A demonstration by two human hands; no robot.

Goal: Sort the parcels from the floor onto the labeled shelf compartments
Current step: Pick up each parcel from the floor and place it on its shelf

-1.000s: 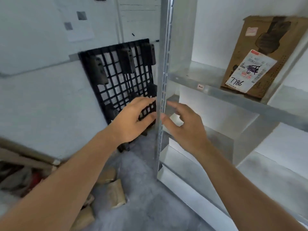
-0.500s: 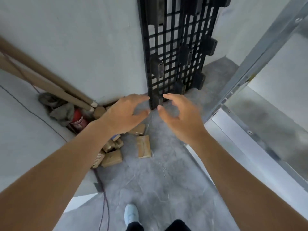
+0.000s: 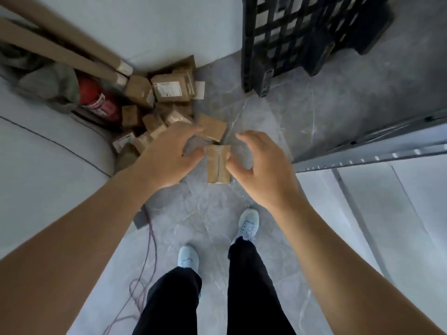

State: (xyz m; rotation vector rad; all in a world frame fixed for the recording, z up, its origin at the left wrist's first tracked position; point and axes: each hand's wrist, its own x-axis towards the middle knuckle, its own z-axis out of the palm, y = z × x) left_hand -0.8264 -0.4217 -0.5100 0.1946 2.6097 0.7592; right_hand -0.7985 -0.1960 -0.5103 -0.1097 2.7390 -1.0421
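view: tilted down since 0.5 s ago; shoes [image 3: 248, 224] now seen.
left hand [image 3: 169, 155]: released, empty.
right hand [image 3: 262, 166]: released, over taped parcel [image 3: 217, 164].

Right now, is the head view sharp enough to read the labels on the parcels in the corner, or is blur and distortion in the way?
Head view: motion blur smears the parcel pile, so the label on the top parcel is unreadable; the black pallet is streaked too. Wide-angle distortion bends the shelf rail. Light is even, without glare. Both the left hand and right hand look fairly sharp.

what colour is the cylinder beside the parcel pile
Red, with a pale label; the cylinder shows best in the head view.
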